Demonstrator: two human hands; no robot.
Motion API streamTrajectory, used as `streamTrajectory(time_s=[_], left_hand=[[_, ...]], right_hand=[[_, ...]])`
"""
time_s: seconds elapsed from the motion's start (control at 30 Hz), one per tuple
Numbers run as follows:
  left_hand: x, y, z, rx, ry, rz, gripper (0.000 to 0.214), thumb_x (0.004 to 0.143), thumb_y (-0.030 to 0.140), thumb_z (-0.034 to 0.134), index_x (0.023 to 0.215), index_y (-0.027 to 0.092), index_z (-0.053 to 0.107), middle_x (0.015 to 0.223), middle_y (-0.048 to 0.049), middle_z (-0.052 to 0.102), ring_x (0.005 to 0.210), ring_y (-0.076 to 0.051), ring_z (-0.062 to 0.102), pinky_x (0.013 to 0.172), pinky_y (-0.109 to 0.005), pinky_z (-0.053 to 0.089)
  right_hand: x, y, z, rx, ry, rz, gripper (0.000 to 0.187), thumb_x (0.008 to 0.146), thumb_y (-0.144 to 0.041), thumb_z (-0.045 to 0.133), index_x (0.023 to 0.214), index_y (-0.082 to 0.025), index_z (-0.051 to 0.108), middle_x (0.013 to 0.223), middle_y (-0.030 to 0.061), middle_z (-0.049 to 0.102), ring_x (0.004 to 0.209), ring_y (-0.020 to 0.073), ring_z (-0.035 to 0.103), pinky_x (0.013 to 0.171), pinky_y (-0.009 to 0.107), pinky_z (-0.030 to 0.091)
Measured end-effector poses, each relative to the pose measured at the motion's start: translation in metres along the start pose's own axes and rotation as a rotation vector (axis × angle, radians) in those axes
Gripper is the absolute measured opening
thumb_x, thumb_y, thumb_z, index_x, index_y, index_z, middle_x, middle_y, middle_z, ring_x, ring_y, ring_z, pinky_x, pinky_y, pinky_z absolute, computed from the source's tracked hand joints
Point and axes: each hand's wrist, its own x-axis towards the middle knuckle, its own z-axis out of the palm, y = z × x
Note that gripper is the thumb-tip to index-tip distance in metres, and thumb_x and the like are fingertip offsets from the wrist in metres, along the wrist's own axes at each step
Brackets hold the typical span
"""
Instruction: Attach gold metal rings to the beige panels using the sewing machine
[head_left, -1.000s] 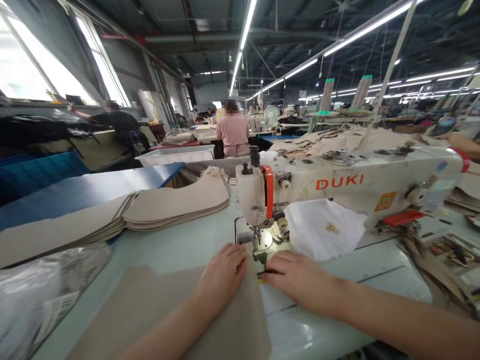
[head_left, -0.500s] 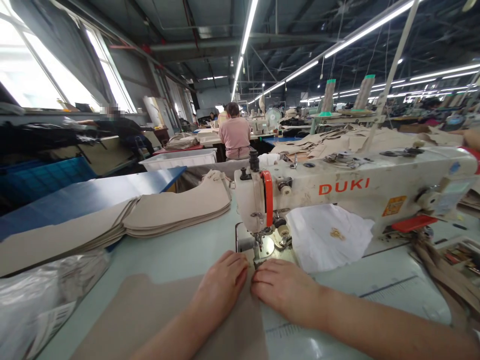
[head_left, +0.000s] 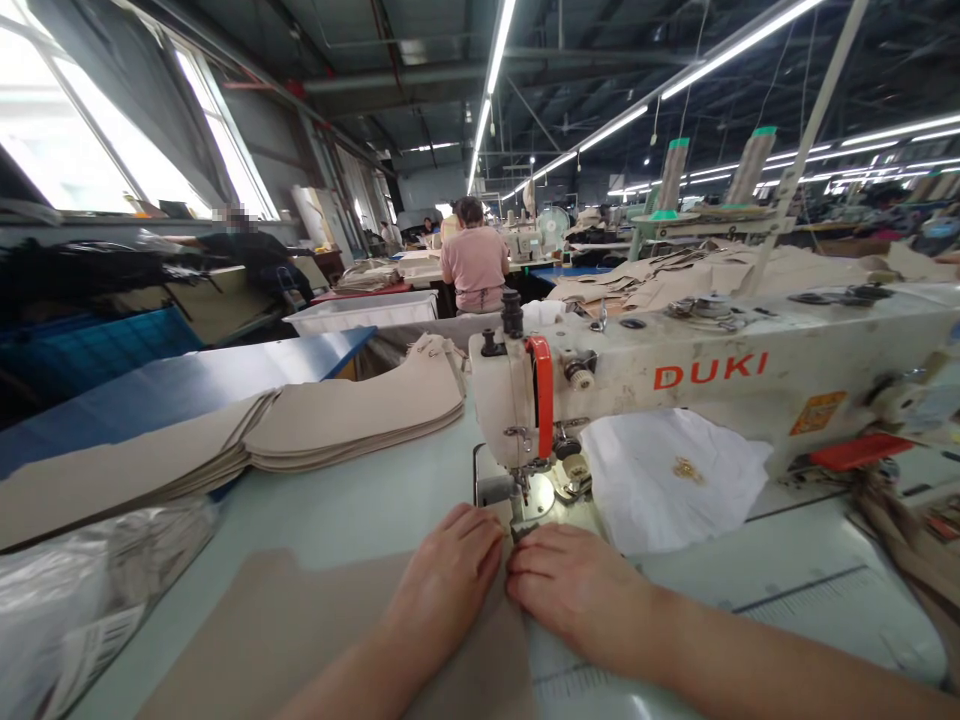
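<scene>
While the tan fabric piece [head_left: 300,630] is lying flat on the pale table [head_left: 360,500], its far edge reaching the presser foot [head_left: 523,522] of the sewing machine [head_left: 675,385], the left hand [head_left: 450,575] is pressing on it palm-down, fingers stretched out, gripping nothing. The right hand [head_left: 574,590] is resting just beside it at the fabric's right edge, likewise flat and holding nothing, with a white cloth [head_left: 667,485] lying just beyond.
</scene>
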Motion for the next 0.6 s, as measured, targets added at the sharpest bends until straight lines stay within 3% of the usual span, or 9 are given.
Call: streamTrajectory(time_s=[0.43,0.6], left_hand=[[0.0026,0.0019,-0.0007,0.021,-0.029,-0.005,0.021,0.092,0.015,0.04,0.078,0.018,0.056,0.077,-0.0034,0.062,0.075,-0.018,0.056,0.07,-0.032,0.051],[0.0021,0.0016,-0.0013,0.009,-0.047,-0.031,0.018,0.09,0.014,0.044,0.079,0.018,0.057,0.079,-0.0036,0.063,0.076,-0.018,0.057,0.069,-0.032,0.051]], right_hand=[[0.0004,-0.0007,-0.003,0.0,-0.01,0.012,0.009,0.09,-0.021,0.053,0.091,-0.016,0.06,0.094,0.0027,0.062,0.094,0.0155,0.051,0.094,0.03,0.041],[0.0027,-0.0017,-0.0054,-0.003,0.001,0.085,0.012,0.091,-0.02,0.05,0.095,-0.015,0.06,0.098,0.0051,0.061,0.1,0.0164,0.051,0.096,0.031,0.04]])
